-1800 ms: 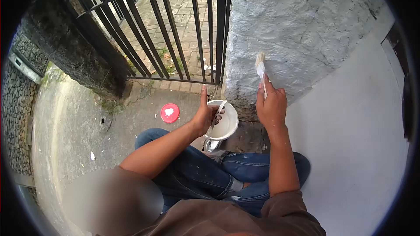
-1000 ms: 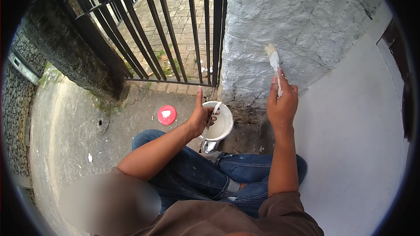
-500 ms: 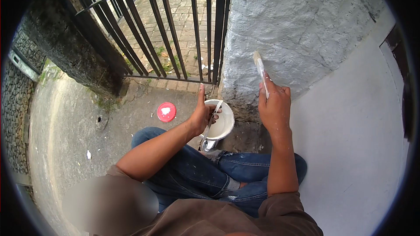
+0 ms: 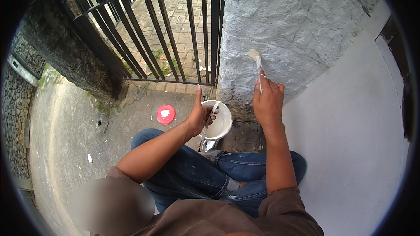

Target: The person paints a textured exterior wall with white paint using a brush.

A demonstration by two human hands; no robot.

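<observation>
left hand (image 4: 199,116) grips the rim of the white pail (image 4: 217,124) at 6 o'clock, unmoved. right hand (image 4: 267,102) clasps the brush (image 4: 256,63), whose tip has climbed back up the rough pillar (image 4: 297,26) after a downstroke: painting goes on. a round red lid (image 4: 166,114) lies at 9 o'clock of the pail, white-smeared.

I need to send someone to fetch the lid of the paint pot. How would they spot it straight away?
Start at the black iron gate beside the rough white-painted pillar. On the concrete ground below it, to the left of the white paint bucket that the left hand holds, lies the lid. It is the only round red thing there, flat, with a white smear in its middle.
</observation>
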